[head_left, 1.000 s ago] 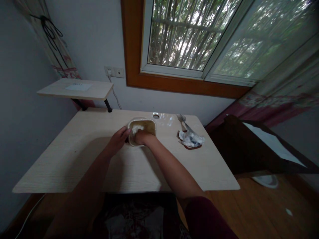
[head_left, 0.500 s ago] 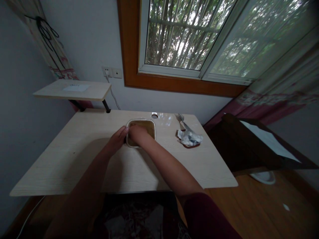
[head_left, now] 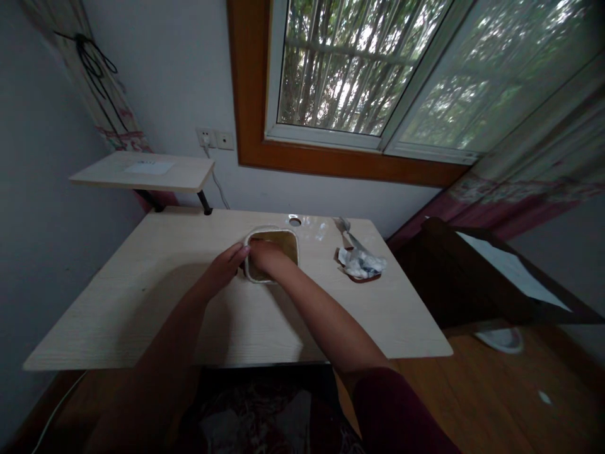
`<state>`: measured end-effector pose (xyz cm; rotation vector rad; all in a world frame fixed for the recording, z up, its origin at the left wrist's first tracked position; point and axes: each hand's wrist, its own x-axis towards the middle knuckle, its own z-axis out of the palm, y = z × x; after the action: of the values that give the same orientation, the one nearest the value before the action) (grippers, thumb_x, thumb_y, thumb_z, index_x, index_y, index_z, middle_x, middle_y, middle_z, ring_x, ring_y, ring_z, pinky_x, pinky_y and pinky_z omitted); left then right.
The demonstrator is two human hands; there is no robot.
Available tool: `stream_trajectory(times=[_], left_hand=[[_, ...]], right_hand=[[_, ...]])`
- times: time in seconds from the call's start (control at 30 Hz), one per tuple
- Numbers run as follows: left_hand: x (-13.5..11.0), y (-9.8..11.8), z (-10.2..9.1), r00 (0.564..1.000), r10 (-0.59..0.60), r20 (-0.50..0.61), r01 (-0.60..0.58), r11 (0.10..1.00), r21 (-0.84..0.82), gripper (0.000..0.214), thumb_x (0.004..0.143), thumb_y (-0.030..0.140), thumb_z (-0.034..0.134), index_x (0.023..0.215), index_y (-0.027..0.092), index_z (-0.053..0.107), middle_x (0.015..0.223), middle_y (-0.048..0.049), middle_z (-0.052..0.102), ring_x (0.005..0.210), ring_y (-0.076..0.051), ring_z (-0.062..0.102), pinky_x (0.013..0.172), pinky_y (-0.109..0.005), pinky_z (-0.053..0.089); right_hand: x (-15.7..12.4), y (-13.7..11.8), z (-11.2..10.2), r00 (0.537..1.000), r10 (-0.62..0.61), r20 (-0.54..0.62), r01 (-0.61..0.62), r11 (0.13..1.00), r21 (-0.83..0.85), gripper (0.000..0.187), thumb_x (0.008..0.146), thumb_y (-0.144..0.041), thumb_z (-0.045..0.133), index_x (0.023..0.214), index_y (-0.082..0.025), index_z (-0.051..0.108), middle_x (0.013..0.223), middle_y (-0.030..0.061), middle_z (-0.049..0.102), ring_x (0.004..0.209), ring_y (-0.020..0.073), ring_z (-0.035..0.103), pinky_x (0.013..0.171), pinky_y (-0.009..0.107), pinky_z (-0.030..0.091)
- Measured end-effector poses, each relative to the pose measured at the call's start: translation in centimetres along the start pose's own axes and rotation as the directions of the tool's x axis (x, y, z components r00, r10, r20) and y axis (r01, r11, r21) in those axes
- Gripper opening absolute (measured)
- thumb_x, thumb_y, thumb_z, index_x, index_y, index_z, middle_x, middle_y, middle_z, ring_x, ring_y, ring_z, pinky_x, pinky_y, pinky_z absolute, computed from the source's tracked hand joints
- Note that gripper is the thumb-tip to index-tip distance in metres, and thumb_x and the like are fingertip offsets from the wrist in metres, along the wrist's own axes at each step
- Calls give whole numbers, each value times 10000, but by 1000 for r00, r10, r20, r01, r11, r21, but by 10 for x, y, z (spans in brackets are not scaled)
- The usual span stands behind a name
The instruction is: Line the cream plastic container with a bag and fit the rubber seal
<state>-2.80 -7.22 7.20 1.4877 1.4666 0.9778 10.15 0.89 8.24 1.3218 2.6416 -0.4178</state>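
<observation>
A small square container (head_left: pixel 299 258) with rounded corners, a pale rim and a brownish inside stands on the desk in front of me. My left hand (head_left: pixel 227 261) grips its left side, thumb at the rim. Reaching down into the container, my right hand (head_left: pixel 265 255) is near its left inner wall. The fingers of that hand are hidden, so I cannot see what, if anything, they hold. Off to the right, a crumpled whitish and clear wrapping (head_left: pixel 362 263) rests on a flat reddish-brown piece (head_left: pixel 366 279).
The pale wooden desk (head_left: pixel 208 340) has a cable hole (head_left: pixel 295 222) near its back edge. A raised shelf (head_left: pixel 184 180) carrying a paper sheet (head_left: pixel 149 167) stands at the back left. To the right is dark furniture (head_left: pixel 454 277) with a paper (head_left: pixel 510 268) on it.
My right hand has shifted slightly inside the container. The whole view has moved a little; my left hand stays at the container's left side.
</observation>
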Motion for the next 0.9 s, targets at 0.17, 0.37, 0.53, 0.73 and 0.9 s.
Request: stream_trajectory(times=[0.17,0.37,0.53,0.73,0.9], left_hand=[[0,-1,3,999,20,-26,-20,1000,4,414,920,604,445,767,219,441,640,39,479,567,-127,434,559,-262,361],[1,-5,5,998,50,-48,-46,996,70,299,925,514,455,830,233,414,621,61,446,578,-136,437,583,-267,352],[2,-8,5,997,63,-42,-56,988,143,278,931,487,435,821,237,387,636,63,435,591,-138,444,600,-275,351],[-3,-5,6,998,69,-12,-67,992,110,288,931,485,437,802,239,362,628,67,405,587,-137,418,587,-275,339],[-6,-5,8,996,90,-9,-89,992,87,297,929,487,449,794,237,366,633,62,413,589,-133,425,587,-276,343]], right_hand=[[-31,0,-15,998,-11,-62,8,999,-42,391,983,-173,409,1205,-59,710,1254,241,686,1101,318,698,920,368,546],[-47,2,-37,989,-8,-149,-8,994,-108,377,967,-190,461,1251,-68,675,1193,241,714,1080,327,706,896,385,553],[-38,4,-32,993,40,-114,-50,995,-87,385,968,-177,448,1258,-59,673,1230,255,697,1096,340,701,884,392,556],[-26,7,-26,997,48,-63,-54,993,-104,401,934,-200,525,1268,-44,684,1253,262,685,1146,360,680,931,402,544],[-18,10,-24,998,63,1,-62,991,-119,429,869,-199,627,1266,-54,696,1271,239,685,1141,347,687,960,360,539]])
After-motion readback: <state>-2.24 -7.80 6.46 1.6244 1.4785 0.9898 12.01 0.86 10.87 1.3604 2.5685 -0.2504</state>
